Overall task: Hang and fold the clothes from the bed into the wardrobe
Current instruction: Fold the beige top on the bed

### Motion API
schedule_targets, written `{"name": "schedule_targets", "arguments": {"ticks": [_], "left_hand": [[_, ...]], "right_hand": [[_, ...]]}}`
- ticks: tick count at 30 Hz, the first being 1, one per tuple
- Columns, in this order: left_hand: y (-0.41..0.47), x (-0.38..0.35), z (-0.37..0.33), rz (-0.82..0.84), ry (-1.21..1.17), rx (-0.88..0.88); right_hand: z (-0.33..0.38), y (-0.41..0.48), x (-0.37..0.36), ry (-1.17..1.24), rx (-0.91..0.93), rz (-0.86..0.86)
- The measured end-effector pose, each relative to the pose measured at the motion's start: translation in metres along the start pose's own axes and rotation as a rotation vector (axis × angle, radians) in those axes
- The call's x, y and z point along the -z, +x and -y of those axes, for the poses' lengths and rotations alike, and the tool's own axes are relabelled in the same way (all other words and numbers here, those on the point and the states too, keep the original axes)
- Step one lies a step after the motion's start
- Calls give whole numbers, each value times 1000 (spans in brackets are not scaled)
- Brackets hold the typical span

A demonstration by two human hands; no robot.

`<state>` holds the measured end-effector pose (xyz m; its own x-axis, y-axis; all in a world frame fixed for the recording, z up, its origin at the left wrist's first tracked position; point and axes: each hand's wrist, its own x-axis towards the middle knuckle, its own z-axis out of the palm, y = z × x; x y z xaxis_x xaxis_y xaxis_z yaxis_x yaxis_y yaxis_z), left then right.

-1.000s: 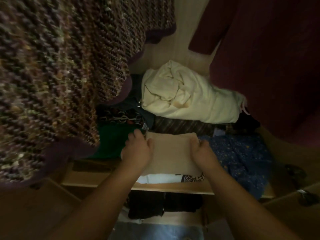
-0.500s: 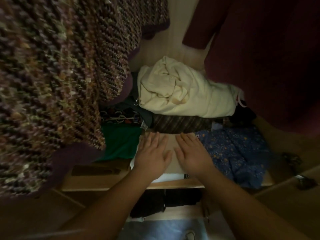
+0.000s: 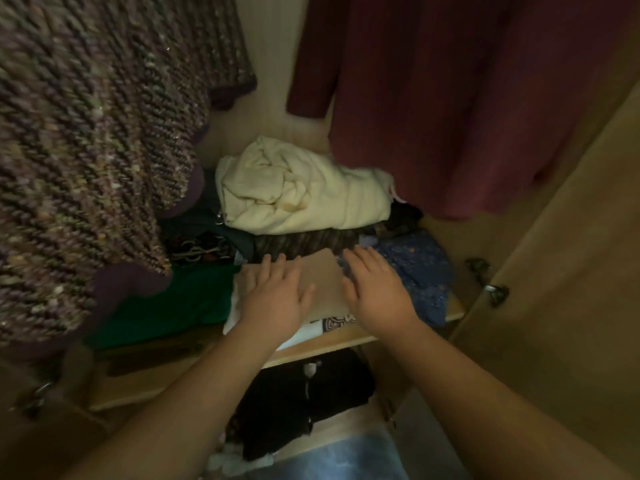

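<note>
- Presses the left hand (image 3: 273, 299) palm-down on the folded beige garment (image 3: 323, 282) — fingers straight, slightly spread, curled round nothing.
- Sets the right hand (image 3: 375, 289) flat along that garment's 3 o'clock edge, fingers extended, pinching nothing.
- Has the beige garment lying on top of a white folded piece with a dark printed motif (image 3: 334, 322), near the front of the wardrobe shelf (image 3: 156, 382).
- Touching the stack at 9 o'clock: a folded green garment (image 3: 180, 303).
- Just beside it at 3 o'clock: blue floral fabric (image 3: 419, 271), partly under the right fingertips.
- At 12 o'clock: dark striped fabric (image 3: 304, 242), topped by a crumpled cream bundle (image 3: 301, 192).
- At 6 o'clock, under the shelf: black clothes (image 3: 301, 400) on a lower level.
- Hanging at 10 o'clock: a chunky multicoloured knit (image 3: 86, 150) with purple trim, blurred.
- Hanging at 1 o'clock: a maroon garment (image 3: 450, 98).
- At 3 to 4 o'clock: the wooden wardrobe door (image 3: 571, 323) — metal hinge (image 3: 497, 293) on its inner edge.
</note>
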<state>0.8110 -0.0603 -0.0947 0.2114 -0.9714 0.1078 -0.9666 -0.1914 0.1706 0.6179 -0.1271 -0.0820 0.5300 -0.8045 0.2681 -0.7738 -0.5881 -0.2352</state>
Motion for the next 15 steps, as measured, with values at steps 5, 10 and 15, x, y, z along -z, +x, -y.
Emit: {"name": "schedule_targets", "arguments": {"ticks": [5, 10, 15], "left_hand": [[-70, -6, -95, -28, -133, -240], [-172, -36, -226, 102, -120, -556], [-318, -57, -356, 230, -177, -900]], "right_hand": [[-36, -130, 42, -40, -204, -54], [-72, -324, 88, -126, -524, -146], [-71, -549, 134, -208, -929, -244]]}}
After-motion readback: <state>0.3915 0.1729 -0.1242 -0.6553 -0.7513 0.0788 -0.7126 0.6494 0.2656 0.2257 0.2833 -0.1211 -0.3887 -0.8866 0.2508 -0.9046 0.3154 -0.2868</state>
